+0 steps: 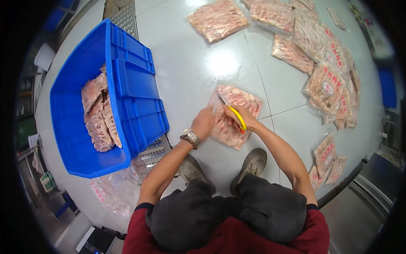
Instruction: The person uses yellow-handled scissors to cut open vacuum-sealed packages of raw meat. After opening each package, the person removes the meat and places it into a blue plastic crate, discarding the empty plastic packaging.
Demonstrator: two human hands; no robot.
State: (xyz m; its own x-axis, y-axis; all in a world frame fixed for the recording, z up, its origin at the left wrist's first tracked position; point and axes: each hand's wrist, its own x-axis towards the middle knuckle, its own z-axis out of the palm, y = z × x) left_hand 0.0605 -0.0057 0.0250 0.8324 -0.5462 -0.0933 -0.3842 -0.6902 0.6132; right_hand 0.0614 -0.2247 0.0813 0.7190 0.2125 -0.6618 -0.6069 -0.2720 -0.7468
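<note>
A clear plastic bag of frozen pinkish meat pieces (247, 100) lies flat on the floor in front of my shoes. My right hand (244, 117) is closed around yellow-handled scissors (237, 115), whose metal blade rests over the upper left part of the bag. Along the bag's left edge, my left hand (204, 122) grips the plastic, its fingertips slightly blurred. To the left, a large blue plastic crate (137, 84) lies tipped with its opening facing left. Several unwrapped slabs of frozen meat (99, 127) are inside it.
Many sealed bags of frozen meat (325, 86) are piled at the right, with another bag (218, 20) at the far side. A smaller group (325, 154) lies nearer right. Emptied plastic bags (116, 192) lie below the crate, beside a perforated metal grate (151, 154).
</note>
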